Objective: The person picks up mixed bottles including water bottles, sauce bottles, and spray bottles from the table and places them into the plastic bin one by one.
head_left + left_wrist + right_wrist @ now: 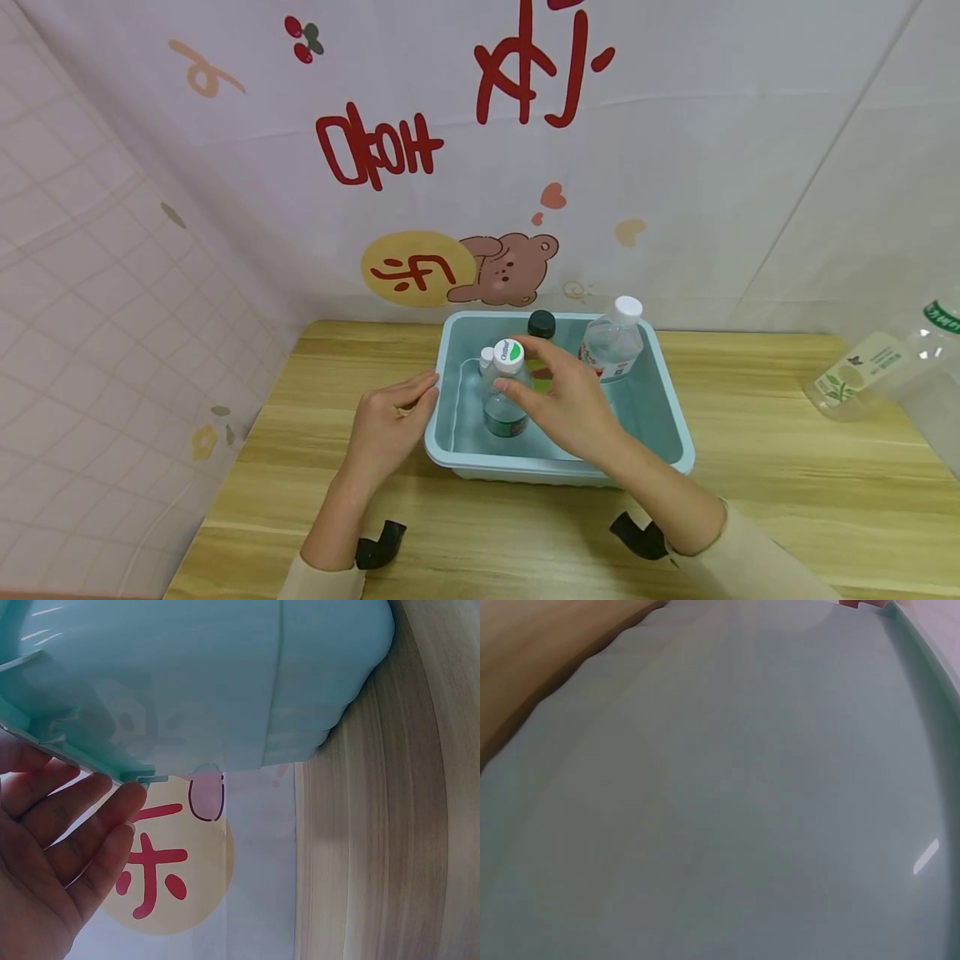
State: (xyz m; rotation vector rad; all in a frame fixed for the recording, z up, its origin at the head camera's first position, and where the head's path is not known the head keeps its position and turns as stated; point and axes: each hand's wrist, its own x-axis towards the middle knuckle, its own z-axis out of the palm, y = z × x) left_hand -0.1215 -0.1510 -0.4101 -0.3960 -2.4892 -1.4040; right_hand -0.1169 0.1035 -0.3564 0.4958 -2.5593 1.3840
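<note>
A light blue plastic basin (570, 471) stands on the wooden table. Inside it at the left is a clear bottle (504, 408) with a white and green cap, whose top my right hand (570, 400) holds between thumb and fingers. Behind it stand a smaller white-capped bottle (487, 358) and a dark-capped bottle (541, 325). A clear bottle with a white cap (613, 342) leans at the basin's back right. My left hand (390, 425) touches the left rim with its fingertips; in the left wrist view the left hand (71, 840) has its fingers extended along the rim (90, 769).
A clear bottle with a green and white label (858, 375) is tilted at the table's right. Black curved pieces (381, 544) lie near each forearm at the front. Behind the table hangs a printed cloth (675, 167). The basin's wall fills the right wrist view.
</note>
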